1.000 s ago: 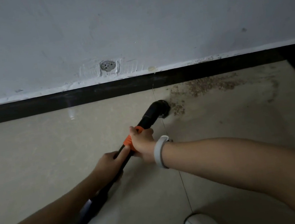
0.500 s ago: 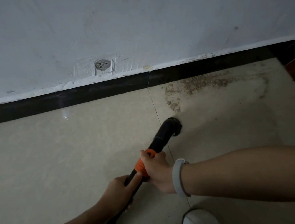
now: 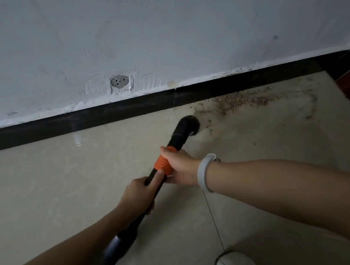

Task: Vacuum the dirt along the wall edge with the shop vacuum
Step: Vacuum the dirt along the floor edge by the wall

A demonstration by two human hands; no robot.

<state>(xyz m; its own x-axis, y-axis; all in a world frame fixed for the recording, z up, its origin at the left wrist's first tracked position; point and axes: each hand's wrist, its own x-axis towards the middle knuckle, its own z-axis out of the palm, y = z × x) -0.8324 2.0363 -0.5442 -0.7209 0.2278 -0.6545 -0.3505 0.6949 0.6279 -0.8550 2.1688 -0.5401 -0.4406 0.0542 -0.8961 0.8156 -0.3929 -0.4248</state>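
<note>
the dirt (image 3: 240, 101) lies on the floor (image 3: 62, 185) against the black baseboard (image 3: 75, 123), just right of the nozzle (image 3: 188, 125), so the stroke likely wants the mouth kept low and drawn slowly rightward along that edge. the right hand (image 3: 178, 166) is wrapped around the orange collar (image 3: 162, 164). the left hand (image 3: 138, 195) grips the black wand (image 3: 154, 182) just behind it, both arms stretched forward.

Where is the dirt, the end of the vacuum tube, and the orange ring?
dirt (image 3: 239, 102), head view, middle of the crumb pile by the black baseboard.
vacuum nozzle (image 3: 188, 125), head view, its curved black end.
orange ring (image 3: 162, 164), head view, its ribbed side beside the right hand's thumb.
</note>
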